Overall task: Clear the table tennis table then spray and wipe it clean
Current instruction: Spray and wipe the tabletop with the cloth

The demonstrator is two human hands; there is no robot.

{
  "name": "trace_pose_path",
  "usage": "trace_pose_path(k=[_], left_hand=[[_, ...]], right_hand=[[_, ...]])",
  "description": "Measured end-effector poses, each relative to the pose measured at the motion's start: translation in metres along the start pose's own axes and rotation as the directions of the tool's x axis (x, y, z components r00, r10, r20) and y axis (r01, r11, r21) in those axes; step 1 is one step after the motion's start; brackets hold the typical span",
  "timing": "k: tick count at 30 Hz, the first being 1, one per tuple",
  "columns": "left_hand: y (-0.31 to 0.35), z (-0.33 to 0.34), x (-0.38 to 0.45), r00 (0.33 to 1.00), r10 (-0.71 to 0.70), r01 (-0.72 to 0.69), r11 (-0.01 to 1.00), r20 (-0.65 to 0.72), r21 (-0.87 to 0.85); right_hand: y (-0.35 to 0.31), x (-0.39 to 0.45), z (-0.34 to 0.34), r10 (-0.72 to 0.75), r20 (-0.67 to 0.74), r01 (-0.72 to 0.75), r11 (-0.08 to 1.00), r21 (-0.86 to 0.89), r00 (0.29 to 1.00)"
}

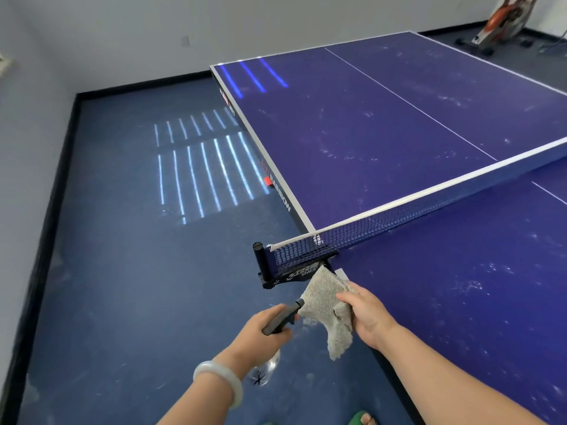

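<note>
the cloth [329, 308] is a small grey towel rag. it looks soft and floppy and very light, so it bends and hangs down when you hold it by one side. it will not break and it is not slippery. a good place to hold it is bunched in the middle, so a flat part can rub the table.

the right hand [366, 311] pinches the cloth at its right edge, thumb on top and fingers curled under. the cloth hangs in the air just beside the near corner of the table tennis table [460, 286], close to the net clamp [277, 276]. i cannot tell if it touches the clamp.

the spray bottle [276, 329] has a dark top and a clear body, so it is likely hard plastic, a bit heavy if water is inside, and maybe slippery when wet. hold it round the neck with a finger on the trigger. the left hand [264, 331] grips it that way, fingers wrapped tight, nozzle pointing at the cloth. it is held over the floor [122, 271], left of the table.

the blue table top shows white dusty marks, so i think wiping is not done.
</note>
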State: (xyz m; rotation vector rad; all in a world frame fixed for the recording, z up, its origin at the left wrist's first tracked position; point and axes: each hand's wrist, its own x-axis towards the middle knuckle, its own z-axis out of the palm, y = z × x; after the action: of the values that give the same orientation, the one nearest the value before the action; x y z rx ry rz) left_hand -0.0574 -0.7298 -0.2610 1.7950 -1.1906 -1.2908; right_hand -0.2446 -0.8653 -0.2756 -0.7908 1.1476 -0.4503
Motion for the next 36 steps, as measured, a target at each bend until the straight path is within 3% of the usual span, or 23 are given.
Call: trace_pose_path(k=[9,16,21,31,36], left_hand=[[-0.001,-0.007,0.0,0.997,0.035,-0.043,0.991,0.064,0.128],[-0.002,-0.016,-0.004,0.994,0.054,-0.06,0.996,0.098,0.059],[-0.004,-0.019,-0.009,0.969,0.02,-0.051,0.991,0.246,0.121],[0.016,-0.025,0.014,0.998,0.055,-0.05,0.993,-0.044,0.108],[0.018,-0.024,0.014,0.997,0.064,-0.068,0.991,0.039,0.118]], right_hand=[[0.014,-0.013,0.006,-0.042,0.011,0.043,0.999,-0.026,0.999],[0.016,-0.015,0.009,-0.066,0.005,0.066,0.997,-0.049,0.998],[0.011,-0.015,0.009,-0.093,-0.003,0.092,0.995,-0.036,0.996],[0.01,-0.017,0.011,-0.062,0.006,0.062,0.998,-0.029,0.998],[0.003,-0.017,0.009,-0.083,-0.036,0.084,0.996,0.027,0.996]])
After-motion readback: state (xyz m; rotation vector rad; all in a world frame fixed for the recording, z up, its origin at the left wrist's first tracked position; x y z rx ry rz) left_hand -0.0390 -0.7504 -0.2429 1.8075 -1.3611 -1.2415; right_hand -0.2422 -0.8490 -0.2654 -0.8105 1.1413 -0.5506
